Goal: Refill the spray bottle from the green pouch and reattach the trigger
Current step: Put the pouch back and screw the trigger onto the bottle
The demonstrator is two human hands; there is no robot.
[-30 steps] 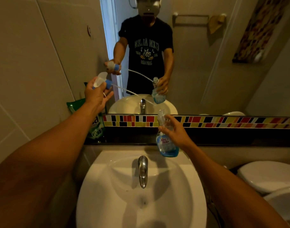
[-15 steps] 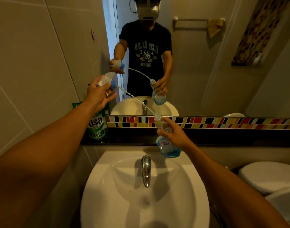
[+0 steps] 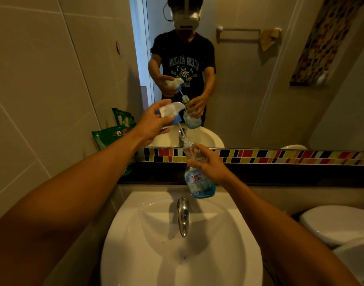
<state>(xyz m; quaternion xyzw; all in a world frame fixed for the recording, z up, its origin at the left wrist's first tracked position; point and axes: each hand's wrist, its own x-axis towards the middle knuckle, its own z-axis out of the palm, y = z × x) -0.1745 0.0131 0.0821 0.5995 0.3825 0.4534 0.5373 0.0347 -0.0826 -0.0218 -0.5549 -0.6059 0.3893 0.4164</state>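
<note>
Hands over the sink (image 3: pixel 135 213): left hand (image 3: pixel 154 122) clasps the trigger (image 3: pixel 170 110), its tube entering the spray bottle (image 3: pixel 197 178), steadied in the right hand's (image 3: pixel 210 164) closed grip.

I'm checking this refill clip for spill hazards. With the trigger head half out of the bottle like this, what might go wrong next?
1. The dip tube looks wet from the bottle; held off to one side in the left hand, the trigger head may drip on the ledge rather than in the sink.
2. The spray bottle is open, tilted, and held only by the right hand above the sink's back edge, so a slip could spill the blue liquid.
</note>
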